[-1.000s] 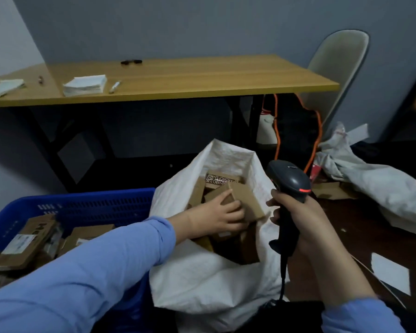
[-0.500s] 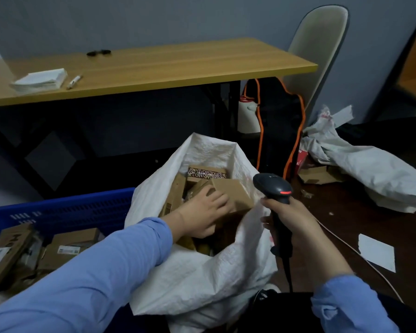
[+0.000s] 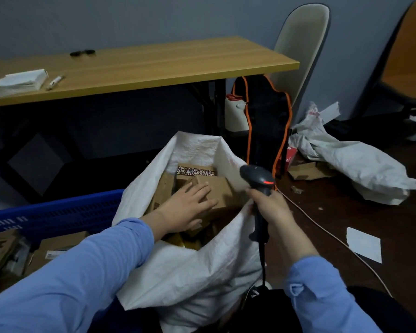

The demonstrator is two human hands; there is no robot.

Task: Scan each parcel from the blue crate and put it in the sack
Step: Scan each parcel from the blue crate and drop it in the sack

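The left hand [image 3: 187, 207] lays flat, spread fingers on a boxy cardboard parcel [image 3: 220, 192] inside the crinkly white woven sack [image 3: 202, 272], while the right hand [image 3: 273, 209] curls its fingers round a smooth black scanner [image 3: 257, 175].

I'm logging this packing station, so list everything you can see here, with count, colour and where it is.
sack: one, white, centre, open
parcels in sack: several, brown, inside sack
crate: one, blue, left
parcels in crate: several, brown, inside crate
scanner: one, black, beside sack rim
table: one, wooden, behind
chair: one, beige, right of table
crumpled sack: one, white, floor right
left hand: flat on a parcel in sack
right hand: grips scanner
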